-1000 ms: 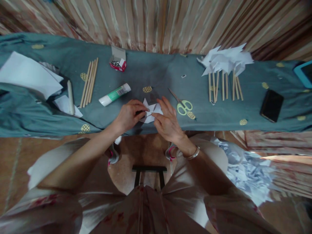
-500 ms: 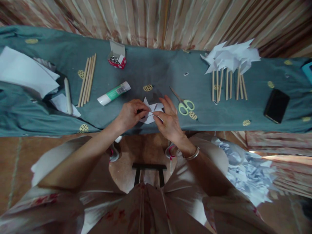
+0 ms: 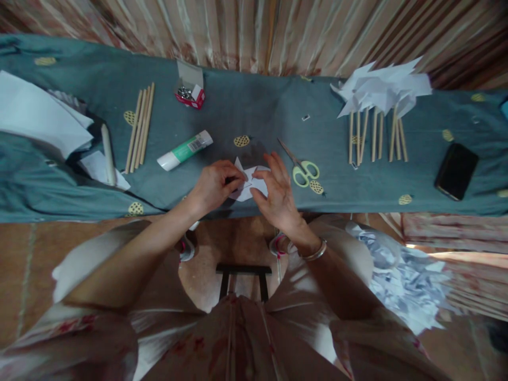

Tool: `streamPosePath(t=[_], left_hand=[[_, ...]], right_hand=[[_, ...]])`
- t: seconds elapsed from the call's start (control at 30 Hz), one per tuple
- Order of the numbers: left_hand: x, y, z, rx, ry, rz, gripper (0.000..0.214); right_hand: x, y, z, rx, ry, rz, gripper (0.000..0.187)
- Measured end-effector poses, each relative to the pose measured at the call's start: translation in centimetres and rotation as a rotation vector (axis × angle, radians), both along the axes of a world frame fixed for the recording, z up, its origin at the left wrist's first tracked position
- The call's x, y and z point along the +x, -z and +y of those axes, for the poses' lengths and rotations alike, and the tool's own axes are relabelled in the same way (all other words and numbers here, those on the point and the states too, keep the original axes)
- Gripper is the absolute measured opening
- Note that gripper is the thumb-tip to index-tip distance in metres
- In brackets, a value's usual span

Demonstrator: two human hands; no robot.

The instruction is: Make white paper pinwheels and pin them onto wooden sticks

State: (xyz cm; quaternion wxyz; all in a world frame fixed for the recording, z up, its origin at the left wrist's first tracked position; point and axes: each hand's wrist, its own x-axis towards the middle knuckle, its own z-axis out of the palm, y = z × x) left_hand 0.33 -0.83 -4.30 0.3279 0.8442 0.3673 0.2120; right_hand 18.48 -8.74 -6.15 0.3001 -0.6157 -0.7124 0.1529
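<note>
A cut and partly folded white paper piece (image 3: 259, 185), shaped like a pinwheel, lies at the front of the cloth-covered table between my hands. The closed fingertips of my left hand (image 3: 217, 185) pinch it near its centre from the left. My right hand (image 3: 278, 197) is over its right side, thumb and fingers apart with nothing between them. Whether a right fingertip touches the paper I cannot tell. Just right of that hand lie scissors (image 3: 305, 172) with pale green handles. A white and green glue tube (image 3: 186, 150) rests to the left, beyond my left hand.
Wooden sticks (image 3: 140, 127) and a small red box (image 3: 190, 98) of shiny metal pieces lie on the left. White paper sheets (image 3: 35, 114) are at far left. Paper pinwheels (image 3: 383, 90) on sticks and a black phone (image 3: 456, 172) are right. A bag of folded papers (image 3: 408, 286) stands below.
My right thumb and index finger have come off the paper's centre and spread apart. The left hand keeps its pinch. The view has shifted slightly.
</note>
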Motion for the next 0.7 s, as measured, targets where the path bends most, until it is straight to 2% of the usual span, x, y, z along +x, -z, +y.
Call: streamPosePath(t=[0.43, 0.7], left_hand=[[0.36, -0.22, -0.14, -0.002, -0.036, 0.023, 0.02], [0.41, -0.13, -0.1, 0.016, -0.027, 0.051, 0.02]], right_hand=[[-0.18, -0.29, 0.03, 0.032, 0.01, -0.041, 0.008], [-0.25, -0.34, -0.13, -0.006, 0.013, -0.007, 0.015]])
